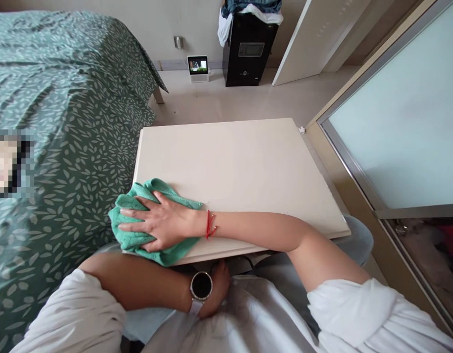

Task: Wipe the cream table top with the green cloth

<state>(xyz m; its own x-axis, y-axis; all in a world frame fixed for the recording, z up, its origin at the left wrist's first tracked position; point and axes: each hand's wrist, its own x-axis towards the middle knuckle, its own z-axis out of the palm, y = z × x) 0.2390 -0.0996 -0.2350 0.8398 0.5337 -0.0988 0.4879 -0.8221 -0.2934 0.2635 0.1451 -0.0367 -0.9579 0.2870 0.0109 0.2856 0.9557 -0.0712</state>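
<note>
My right hand (162,220), with a red string bracelet (210,225) at the wrist, lies flat with its fingers spread on a green cloth (132,236). The cloth is bunched over the near left corner of a cream-coloured tabletop (226,166) and hangs a little past its edges. My right forearm reaches across the near side of the top. Down by my lap, below the table's near edge, is my left hand (217,294). A round dark-faced watch (201,286) is on that wrist. The left fingers are mostly hidden, so their grip does not show.
A bed with a green leaf-patterned cover (75,113) stands along the left. Beyond the table, a small screen device (199,69) and a black cabinet (246,51) topped with clothes are on the floor. A frosted sliding door (403,122) rises at the right.
</note>
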